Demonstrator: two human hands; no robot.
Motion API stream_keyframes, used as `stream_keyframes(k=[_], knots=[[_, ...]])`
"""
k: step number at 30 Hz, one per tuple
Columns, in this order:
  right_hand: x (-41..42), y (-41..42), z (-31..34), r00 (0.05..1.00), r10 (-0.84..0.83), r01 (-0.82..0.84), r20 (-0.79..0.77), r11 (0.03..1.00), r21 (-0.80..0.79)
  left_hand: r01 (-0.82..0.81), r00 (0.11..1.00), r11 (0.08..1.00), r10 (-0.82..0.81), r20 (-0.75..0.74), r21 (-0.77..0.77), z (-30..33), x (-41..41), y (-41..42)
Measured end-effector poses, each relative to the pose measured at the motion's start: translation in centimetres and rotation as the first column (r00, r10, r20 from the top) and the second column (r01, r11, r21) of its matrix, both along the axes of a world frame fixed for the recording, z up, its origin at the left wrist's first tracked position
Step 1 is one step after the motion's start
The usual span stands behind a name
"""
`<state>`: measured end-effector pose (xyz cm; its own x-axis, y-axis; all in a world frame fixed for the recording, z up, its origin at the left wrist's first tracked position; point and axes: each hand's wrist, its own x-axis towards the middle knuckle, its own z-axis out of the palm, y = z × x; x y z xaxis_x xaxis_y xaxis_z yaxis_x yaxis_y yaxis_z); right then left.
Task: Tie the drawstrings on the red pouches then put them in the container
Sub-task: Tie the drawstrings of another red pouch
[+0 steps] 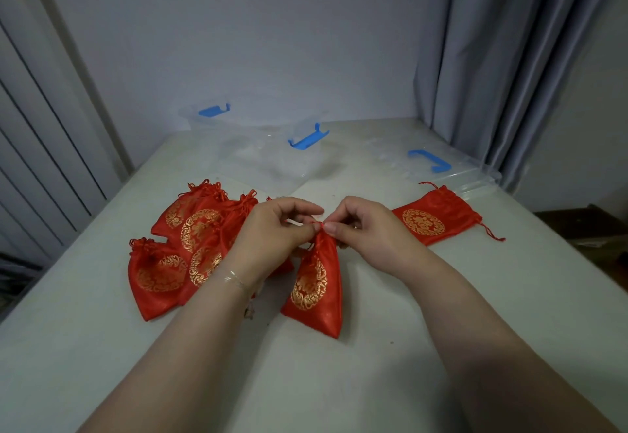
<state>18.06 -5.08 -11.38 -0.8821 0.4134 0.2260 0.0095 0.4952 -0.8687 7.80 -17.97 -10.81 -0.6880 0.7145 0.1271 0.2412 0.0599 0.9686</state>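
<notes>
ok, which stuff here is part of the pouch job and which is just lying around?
Part of the job:
- pouch being tied, pinched by left hand and right hand
- pile of pouches
- single pouch
- clear container
- lid

Lying about:
- curtain
- table

**Red and gold on a pale desk**

The held pouch (pixel 314 288) is bright red with a gold circular emblem. The pile of pouches (pixel 183 245) and the lone pouch (pixel 436 220) show the same red and gold. The clear container (pixel 272 157) has blue latches; the lid (pixel 452 169) has a blue handle. The desk (pixel 373 381) is off-white, the curtain (pixel 503 58) grey-blue.
</notes>
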Motion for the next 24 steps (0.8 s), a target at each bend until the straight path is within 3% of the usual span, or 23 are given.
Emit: stream_keyframes(k=[5, 8, 13, 17, 21, 24], knots=[[0.0, -0.8, -0.1, 0.996, 0.002, 0.028, -0.094, 0.946, 0.324, -0.105, 0.981, 0.990, 0.088, -0.174, -0.092, -0.4, 0.0, 0.1], [-0.2, -0.9, -0.4, 0.992, -0.001, 0.044, -0.126, 0.940, 0.340, -0.204, 0.904, 0.969, 0.133, -0.407, -0.136, -0.3, 0.2, 0.1], [-0.5, -0.9, -0.4, 0.976, -0.195, 0.189, -0.099, 0.980, -0.063, -0.189, 0.795, 0.982, 0.150, -0.588, -0.005, -0.4, 1.2, 0.2], [-0.4, -0.2, -0.3, 0.996, -0.064, 0.032, -0.065, 0.913, -0.406, -0.137, 0.676, 0.986, 0.160, -0.719, 0.091, -1.2, 0.6, 0.4], [0.1, 0.1, 0.0, 0.999, 0.037, -0.051, -0.039, 0.860, -0.507, -0.134, 0.564, 0.983, 0.181, -0.806, 0.127, -1.5, 0.6, 0.5], [0.7, 0.6, 0.7, 0.998, 0.067, -0.066, -0.014, 0.874, -0.482, -0.143, 0.511, 0.980, 0.194, -0.838, 0.141, -1.5, 0.8, 0.5]])
